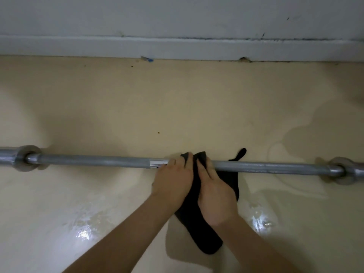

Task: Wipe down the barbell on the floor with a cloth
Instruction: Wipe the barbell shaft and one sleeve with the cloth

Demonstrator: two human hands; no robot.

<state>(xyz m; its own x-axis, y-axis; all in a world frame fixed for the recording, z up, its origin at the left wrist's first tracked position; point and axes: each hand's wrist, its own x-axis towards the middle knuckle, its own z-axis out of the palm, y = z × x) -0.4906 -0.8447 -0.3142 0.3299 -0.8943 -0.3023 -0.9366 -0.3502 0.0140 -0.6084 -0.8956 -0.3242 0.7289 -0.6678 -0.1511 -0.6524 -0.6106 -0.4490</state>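
While the barbell (94,160) lies flat on the cream floor (110,107), running from one side of the view to the other with a collar (26,158) near each end, both of your hands sit close together at the middle of its shaft. Your left hand (173,180) curls over the bar with its fingers gripping the upper edge of the black cloth (194,201). Your right hand (214,196), just beside it and touching the same cloth, presses the fabric against the bar with fingers folded over the shaft. The cloth drapes over the bar; a short tip pokes out on the far side of it and a long tail trails on the near side, lying on the floor between your forearms. Beyond the bar, a white baseboard (177,49) meets the floor, and glossy wet-looking patches shine on the near side.
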